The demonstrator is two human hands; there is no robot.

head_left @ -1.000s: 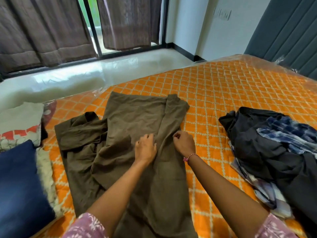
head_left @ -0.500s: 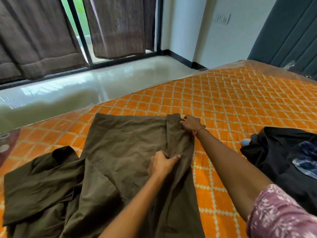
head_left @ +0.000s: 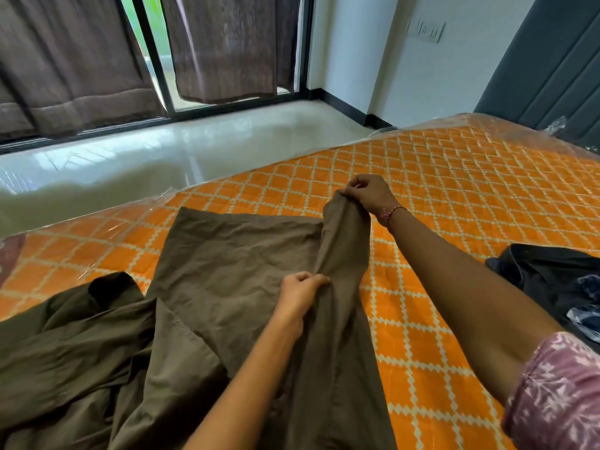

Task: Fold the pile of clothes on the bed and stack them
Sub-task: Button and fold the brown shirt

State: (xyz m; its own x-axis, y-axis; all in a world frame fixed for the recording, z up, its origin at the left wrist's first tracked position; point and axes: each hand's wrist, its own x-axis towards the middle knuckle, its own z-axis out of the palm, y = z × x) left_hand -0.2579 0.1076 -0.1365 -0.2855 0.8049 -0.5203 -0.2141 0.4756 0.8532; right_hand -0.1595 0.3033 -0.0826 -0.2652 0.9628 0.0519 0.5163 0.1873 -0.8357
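Note:
A large olive-brown garment (head_left: pixel 227 271) lies spread on the orange quilted bed (head_left: pixel 454 196). My right hand (head_left: pixel 367 193) pinches the far end of its right-hand fold and holds that end lifted off the bed. My left hand (head_left: pixel 300 293) pinches the same fold nearer to me, at the garment's middle. A crumpled part of the brown garment bunches at the lower left. The pile of unfolded clothes (head_left: pixel 552 280), dark with a blue checked piece, lies at the right edge, partly cut off.
The bed has a clear plastic cover, and its far edge (head_left: pixel 227 186) drops to a glossy white floor (head_left: pixel 162 157). Brown curtains (head_left: pixel 81 60) hang over a window behind. A grey padded headboard (head_left: pixel 552 60) stands at the far right.
My right hand slid along the fold to the garment's far end and lifted it off the bed. My left hand stayed on the fold's middle. The view moved closer.

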